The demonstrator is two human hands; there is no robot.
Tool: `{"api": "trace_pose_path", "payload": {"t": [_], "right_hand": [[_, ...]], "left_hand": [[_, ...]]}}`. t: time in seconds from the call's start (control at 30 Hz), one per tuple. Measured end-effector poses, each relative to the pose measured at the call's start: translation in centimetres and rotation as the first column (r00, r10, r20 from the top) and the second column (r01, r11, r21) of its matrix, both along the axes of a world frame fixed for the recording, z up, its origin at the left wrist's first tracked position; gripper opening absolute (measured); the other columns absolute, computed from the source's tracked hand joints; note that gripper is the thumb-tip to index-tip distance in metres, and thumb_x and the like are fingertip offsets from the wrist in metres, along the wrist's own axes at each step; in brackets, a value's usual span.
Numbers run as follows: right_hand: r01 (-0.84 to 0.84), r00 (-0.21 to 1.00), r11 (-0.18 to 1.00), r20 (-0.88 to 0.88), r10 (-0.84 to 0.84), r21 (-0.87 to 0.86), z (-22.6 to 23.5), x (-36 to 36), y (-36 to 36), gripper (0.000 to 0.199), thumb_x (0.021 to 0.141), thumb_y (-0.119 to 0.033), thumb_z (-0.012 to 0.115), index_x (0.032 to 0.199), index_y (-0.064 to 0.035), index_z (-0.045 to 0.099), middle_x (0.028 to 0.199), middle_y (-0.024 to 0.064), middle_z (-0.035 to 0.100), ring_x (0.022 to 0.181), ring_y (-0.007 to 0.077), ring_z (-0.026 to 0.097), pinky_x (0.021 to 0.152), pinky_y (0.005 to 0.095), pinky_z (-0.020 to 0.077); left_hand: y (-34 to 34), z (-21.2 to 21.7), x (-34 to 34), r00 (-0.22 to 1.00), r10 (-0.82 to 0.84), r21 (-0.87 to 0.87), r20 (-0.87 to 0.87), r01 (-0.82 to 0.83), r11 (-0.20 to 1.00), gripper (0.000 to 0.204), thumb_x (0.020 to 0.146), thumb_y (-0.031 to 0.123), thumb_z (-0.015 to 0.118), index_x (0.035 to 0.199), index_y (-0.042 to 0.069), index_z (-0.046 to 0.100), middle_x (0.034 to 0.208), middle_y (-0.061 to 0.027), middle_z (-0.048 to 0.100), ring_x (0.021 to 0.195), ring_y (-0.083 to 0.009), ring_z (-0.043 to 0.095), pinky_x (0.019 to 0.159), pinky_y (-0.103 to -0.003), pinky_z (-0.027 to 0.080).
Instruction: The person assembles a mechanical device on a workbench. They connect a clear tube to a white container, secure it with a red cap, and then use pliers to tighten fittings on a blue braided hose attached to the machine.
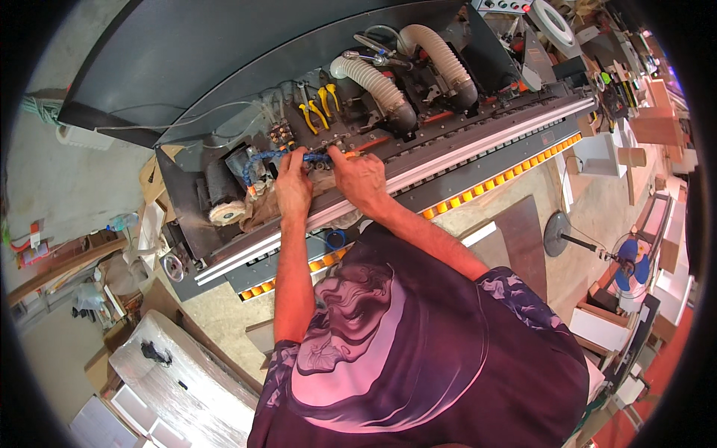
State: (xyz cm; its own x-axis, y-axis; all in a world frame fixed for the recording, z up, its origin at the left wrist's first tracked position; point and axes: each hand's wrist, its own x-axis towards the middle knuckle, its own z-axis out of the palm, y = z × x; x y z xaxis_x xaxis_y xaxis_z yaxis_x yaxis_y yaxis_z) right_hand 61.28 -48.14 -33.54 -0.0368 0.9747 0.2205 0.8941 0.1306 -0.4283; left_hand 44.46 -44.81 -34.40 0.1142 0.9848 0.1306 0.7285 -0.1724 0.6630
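Both arms reach over the rail into the opened bed of a long dark machine. My left hand (293, 185) is closed, its fingertips bent down at a blue jointed hose (256, 163) with orange ends. My right hand (361, 181) is closed beside it, thumb and forefinger at small metal fittings. What either hand pinches is hidden by the fingers. A short blue piece (317, 157) shows between the two hands. Beyond them lie yellow-handled pliers (312, 117) and a second yellow-handled tool (328, 98). A brown cloth (261, 212) lies under my left wrist.
Two ribbed beige hoses (377, 82) rise from the machine at right. A raised dark cover (246, 52) stands behind. Along the front run a pale rail (463, 163) and a strip of yellow rollers (478, 190). A fluffy round wheel (226, 213) sits at the left end.
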Motion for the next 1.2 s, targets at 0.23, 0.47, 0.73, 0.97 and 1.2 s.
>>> {"api": "trace_pose_path", "payload": {"t": [0.23,0.47,0.73,0.97,1.2], "right_hand": [[-0.002,1.000,1.000,0.009,0.002,-0.018,-0.4,0.3,-0.2,0.028,0.086,-0.011,0.065,0.113,-0.0132,0.059,0.065,0.0092,0.069,0.066,0.0296,0.072,0.067,0.0438,0.0498],[0.010,0.999,1.000,-0.037,-0.009,0.028,0.7,0.4,-1.0,0.047,0.092,-0.018,0.069,0.137,-0.0085,0.060,0.080,0.0101,0.069,0.077,0.0286,0.069,0.068,0.0436,0.0493],[-0.032,0.994,0.974,-0.091,0.053,0.224,2.7,0.7,-1.4,0.062,0.092,-0.015,0.072,0.150,-0.0042,0.051,0.121,0.0200,0.060,0.092,0.0328,0.066,0.079,0.0441,0.0537],[0.006,0.960,1.000,-0.280,-0.005,0.001,0.6,-0.7,-0.2,0.043,0.098,-0.017,0.068,0.137,-0.0040,0.055,0.116,0.0172,0.063,0.092,0.0365,0.071,0.070,0.0447,0.0593],[0.017,0.965,1.000,-0.260,-0.020,-0.014,0.9,-0.6,-0.2,0.026,0.099,-0.017,0.069,0.122,-0.0064,0.062,0.102,0.0138,0.064,0.077,0.0354,0.071,0.064,0.0441,0.0572]], "left_hand": [[0.2,0.0,-0.1,1.000,-0.005,0.018,0.028,0.005,1.000,0.048,0.087,-0.015,0.058,0.127,0.012,0.065,0.115,-0.0164,0.069,0.093,-0.0373,0.072,0.076,-0.047,0.058],[0.2,-0.4,-0.6,1.000,0.009,0.176,0.015,-0.011,0.984,0.038,0.094,-0.003,0.066,0.130,0.009,0.065,0.126,-0.0192,0.070,0.096,-0.0372,0.073,0.079,-0.044,0.059],[-0.3,2.5,0.4,0.957,-0.003,-0.063,0.292,0.022,0.998,0.036,0.099,0.007,0.070,0.135,0.008,0.067,0.127,-0.0174,0.071,0.088,-0.0269,0.076,0.076,-0.035,0.060],[0.6,-0.2,-0.5,0.976,-0.117,0.125,0.182,0.095,0.988,0.023,0.105,0.003,0.060,0.125,0.004,0.072,0.125,-0.0164,0.071,0.095,-0.0217,0.076,0.079,-0.034,0.061],[0.8,-0.7,-0.6,0.973,-0.090,0.092,0.211,0.072,0.993,0.022,0.106,0.001,0.059,0.123,0.004,0.072,0.119,-0.0146,0.071,0.094,-0.0200,0.077,0.078,-0.033,0.063]]}}
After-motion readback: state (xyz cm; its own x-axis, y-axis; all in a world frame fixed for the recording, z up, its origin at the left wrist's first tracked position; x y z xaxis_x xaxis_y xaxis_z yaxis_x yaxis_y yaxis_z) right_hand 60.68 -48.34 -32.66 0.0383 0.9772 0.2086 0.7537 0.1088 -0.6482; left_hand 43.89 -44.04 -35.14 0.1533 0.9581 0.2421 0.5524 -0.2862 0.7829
